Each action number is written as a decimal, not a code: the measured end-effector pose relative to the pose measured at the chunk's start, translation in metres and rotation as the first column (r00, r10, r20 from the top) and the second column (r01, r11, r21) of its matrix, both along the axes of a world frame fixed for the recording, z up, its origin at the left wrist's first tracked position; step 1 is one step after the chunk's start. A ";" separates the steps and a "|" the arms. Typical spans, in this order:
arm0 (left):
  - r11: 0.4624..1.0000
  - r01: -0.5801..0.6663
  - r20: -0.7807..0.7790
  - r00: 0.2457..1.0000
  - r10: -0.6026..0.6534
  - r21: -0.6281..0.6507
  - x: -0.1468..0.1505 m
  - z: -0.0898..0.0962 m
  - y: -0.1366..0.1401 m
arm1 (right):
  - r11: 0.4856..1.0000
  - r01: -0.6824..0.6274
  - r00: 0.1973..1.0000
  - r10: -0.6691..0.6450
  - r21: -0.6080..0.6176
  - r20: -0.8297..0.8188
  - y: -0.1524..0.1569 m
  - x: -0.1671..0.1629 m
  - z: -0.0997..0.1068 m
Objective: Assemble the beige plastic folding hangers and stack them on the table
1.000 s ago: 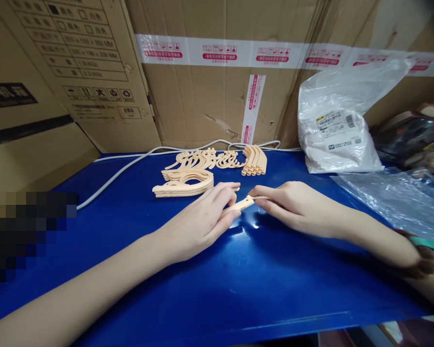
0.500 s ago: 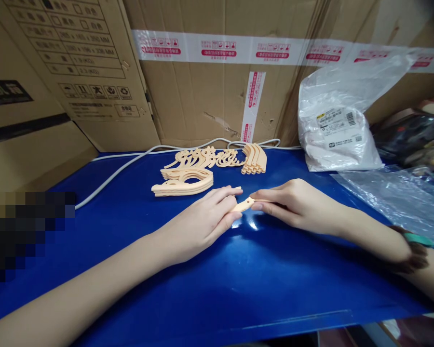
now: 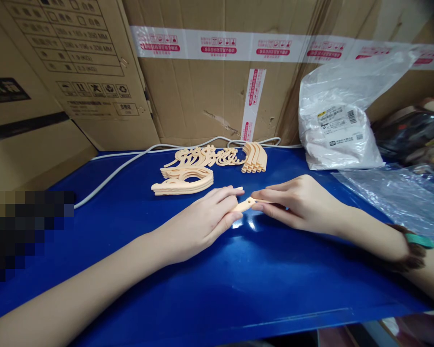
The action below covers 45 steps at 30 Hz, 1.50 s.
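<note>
My left hand [image 3: 212,217] is closed around a beige plastic hanger arm [image 3: 244,204] with a small round hole near its right end. Most of that arm is hidden under my fingers, though a tip shows above them. At the holed end, my right hand [image 3: 292,205] pinches a thin beige piece [image 3: 262,200] between thumb and fingers; its shape is mostly covered. Both pieces meet just above the blue table [image 3: 217,294]. Behind my left hand lies a stack of beige hangers [image 3: 188,183]. Loose hanger hooks [image 3: 198,156] and a row of curved hanger arms [image 3: 255,156] sit farther back.
A white cable [image 3: 123,169] runs along the back and left of the table. Cardboard boxes [image 3: 202,96] stand behind. A white plastic bag [image 3: 342,130] with a label is at the back right, with clear plastic film [image 3: 401,193] in front of it.
My right hand has shifted very slightly to the right, still pinching the thin piece at the hanger arm's end. Otherwise the grip of both hands looks the same.
</note>
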<state>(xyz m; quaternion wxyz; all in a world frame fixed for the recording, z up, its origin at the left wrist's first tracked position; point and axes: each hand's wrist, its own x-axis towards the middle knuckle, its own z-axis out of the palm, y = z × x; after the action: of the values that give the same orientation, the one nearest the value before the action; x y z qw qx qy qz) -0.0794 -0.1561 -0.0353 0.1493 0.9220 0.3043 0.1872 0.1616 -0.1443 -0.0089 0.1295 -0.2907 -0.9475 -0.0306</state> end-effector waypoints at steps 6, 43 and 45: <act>1.000 0.000 0.013 1.000 0.000 -0.008 0.000 -0.001 0.001 | 0.997 0.004 1.000 -0.005 0.073 0.016 0.000 0.001 -0.002; 0.998 0.051 -0.071 0.996 -0.053 -0.035 -0.001 0.005 -0.001 | 0.988 0.005 0.999 -0.013 0.157 0.045 0.002 -0.004 -0.014; 0.998 0.049 -0.076 0.996 -0.051 -0.033 -0.001 0.005 -0.001 | 0.988 0.012 0.999 -0.019 0.151 0.044 0.002 -0.004 -0.014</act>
<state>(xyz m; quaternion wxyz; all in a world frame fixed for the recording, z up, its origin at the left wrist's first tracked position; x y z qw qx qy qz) -0.0802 -0.1572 -0.0301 0.1565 0.9334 0.2897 0.1430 0.1577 -0.1423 -0.0231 0.1296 -0.2865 -0.9429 -0.1097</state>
